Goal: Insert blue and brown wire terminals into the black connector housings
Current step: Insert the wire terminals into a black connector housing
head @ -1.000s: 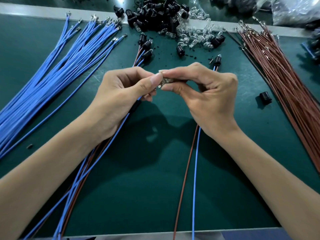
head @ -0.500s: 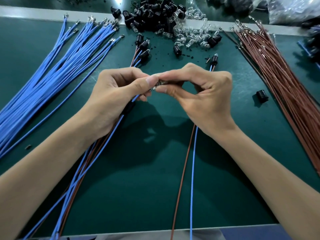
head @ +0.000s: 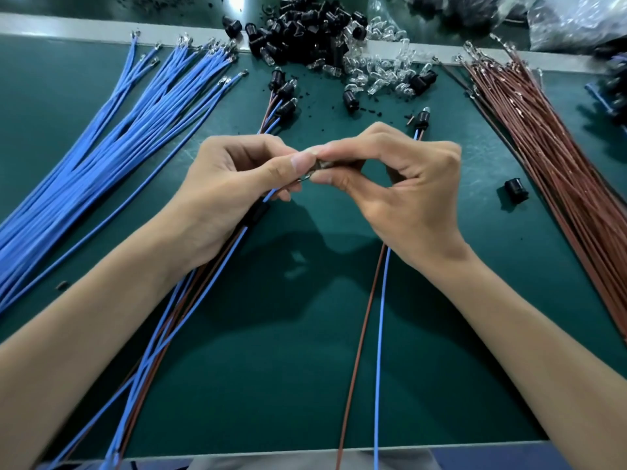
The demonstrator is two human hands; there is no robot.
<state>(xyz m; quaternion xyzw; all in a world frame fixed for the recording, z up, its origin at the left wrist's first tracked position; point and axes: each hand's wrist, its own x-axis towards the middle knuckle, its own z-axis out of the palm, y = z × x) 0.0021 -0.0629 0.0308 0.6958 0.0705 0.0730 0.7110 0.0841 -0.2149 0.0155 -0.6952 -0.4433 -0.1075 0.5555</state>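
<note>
green counter (head: 288, 385): blue wires (head: 101, 147) fanned left, brown wires (head: 559, 164) right, black housings (head: 305, 32) heaped at back, left grip (head: 230, 184) and right grip (head: 407, 191) both pinching one metal terminal (head: 317, 166).

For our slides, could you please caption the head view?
The left hand and right hand pinch a small part over the green mat, between blue wires and brown wires.

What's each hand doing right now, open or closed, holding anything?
Left hand: closed, fingers pinching a small shiny part; blue wire trails from it.
Right hand: closed, fingers pinching the same part.
</note>
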